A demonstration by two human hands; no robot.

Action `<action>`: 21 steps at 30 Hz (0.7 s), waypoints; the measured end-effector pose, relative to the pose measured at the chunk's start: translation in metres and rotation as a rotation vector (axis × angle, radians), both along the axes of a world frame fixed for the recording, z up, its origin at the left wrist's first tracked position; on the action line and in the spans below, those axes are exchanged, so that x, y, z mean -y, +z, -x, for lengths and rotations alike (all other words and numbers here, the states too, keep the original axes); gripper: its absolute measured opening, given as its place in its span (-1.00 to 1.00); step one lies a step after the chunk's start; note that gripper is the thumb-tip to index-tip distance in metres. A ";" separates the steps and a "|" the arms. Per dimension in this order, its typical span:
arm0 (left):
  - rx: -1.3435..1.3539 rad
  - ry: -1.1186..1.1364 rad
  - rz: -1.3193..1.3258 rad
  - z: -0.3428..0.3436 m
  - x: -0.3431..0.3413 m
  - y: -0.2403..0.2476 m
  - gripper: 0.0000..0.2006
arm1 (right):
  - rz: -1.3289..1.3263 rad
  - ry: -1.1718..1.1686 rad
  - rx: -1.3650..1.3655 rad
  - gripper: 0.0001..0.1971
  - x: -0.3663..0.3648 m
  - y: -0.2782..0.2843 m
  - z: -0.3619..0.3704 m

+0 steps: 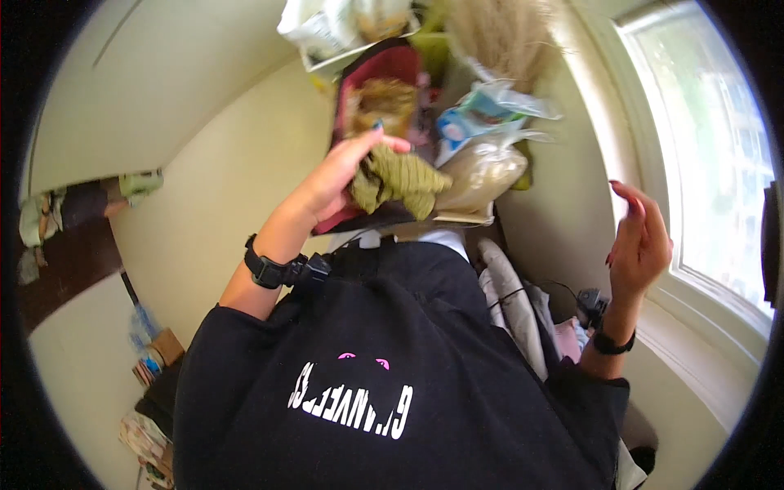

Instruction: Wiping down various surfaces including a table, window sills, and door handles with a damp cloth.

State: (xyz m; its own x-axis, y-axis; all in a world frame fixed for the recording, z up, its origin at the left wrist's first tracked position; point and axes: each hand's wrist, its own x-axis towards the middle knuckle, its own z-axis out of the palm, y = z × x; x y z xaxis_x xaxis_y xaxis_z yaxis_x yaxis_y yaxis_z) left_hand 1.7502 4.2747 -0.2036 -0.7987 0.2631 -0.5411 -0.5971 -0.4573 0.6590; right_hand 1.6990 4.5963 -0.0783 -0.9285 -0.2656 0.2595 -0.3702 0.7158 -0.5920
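Note:
My left hand (347, 167) is closed on a crumpled olive-green ribbed cloth (400, 184), held in front of my waist. The cloth hangs over the near end of a long red container (347, 122) with a dark rim. Inside that container lies a shiny golden-brown bundle (388, 100), just beyond my fingers. To the right, beside the window, my right hand (641, 241) is raised away from everything. Its fingers are loosely bent and apart, and nothing shows in them.
Right of the red container are a clear plastic bag with beige contents (483, 173) and a blue-and-white package (482, 118). Beyond it stands a white basket (327, 59) with bags. Pale strands (502, 37) hang at the back. A bright window (710, 139) borders the right side.

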 end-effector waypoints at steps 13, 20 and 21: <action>-0.214 0.975 -0.243 -0.222 0.179 0.005 -0.52 | -0.170 0.678 0.361 -0.84 0.250 -0.052 -0.050; -0.251 0.883 -0.028 -0.295 0.155 0.035 -0.43 | 0.148 1.007 0.817 -0.49 0.331 -0.081 -0.121; -0.264 0.888 0.006 -0.294 0.146 0.035 -0.42 | 0.062 1.102 0.865 -0.30 0.343 -0.080 -0.126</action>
State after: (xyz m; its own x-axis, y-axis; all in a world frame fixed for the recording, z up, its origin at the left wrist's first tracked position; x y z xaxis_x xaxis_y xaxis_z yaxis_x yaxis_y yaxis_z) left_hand 2.0446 4.1283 -0.1684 -0.8036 -0.5068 -0.3121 0.1407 -0.6713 0.7277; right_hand 1.8250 4.2530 -0.1580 -0.1224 -0.9624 -0.2425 -0.2240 0.2648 -0.9379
